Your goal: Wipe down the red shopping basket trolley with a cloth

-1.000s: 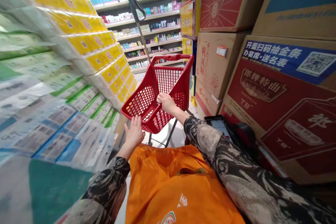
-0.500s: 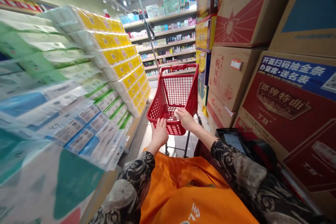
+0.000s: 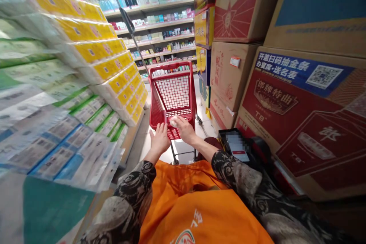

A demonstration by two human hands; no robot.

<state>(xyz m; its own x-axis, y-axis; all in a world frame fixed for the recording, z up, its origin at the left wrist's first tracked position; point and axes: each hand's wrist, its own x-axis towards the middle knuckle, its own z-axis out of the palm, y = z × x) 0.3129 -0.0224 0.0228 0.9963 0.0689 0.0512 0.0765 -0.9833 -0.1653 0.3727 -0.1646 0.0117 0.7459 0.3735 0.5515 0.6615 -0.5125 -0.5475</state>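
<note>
A red plastic shopping trolley basket (image 3: 174,97) with a mesh of square holes stands just ahead of me on thin metal legs, and a tall slanted pole handle (image 3: 126,19) rises from it. My right hand (image 3: 184,129) is at the basket's near rim, its fingers closed on a small white item (image 3: 173,122). My left hand (image 3: 159,139) rests against the near rim with its fingers spread, holding nothing that I can see. The basket's inside looks bare, though its lower front is hidden by my hands.
Stacked plastic-wrapped packs of paper rolls (image 3: 85,68) form a wall on the left. Large printed cartons (image 3: 300,118) tower on the right. A black device with a lit screen (image 3: 236,145) sits low beside them. Shelves of boxed goods (image 3: 162,34) stand ahead, above a tiled floor (image 3: 183,152).
The trolley has shifted left in view and stands straighter. My right hand has moved slightly up and left along the rim, with the white item now visible at its fingertips.
</note>
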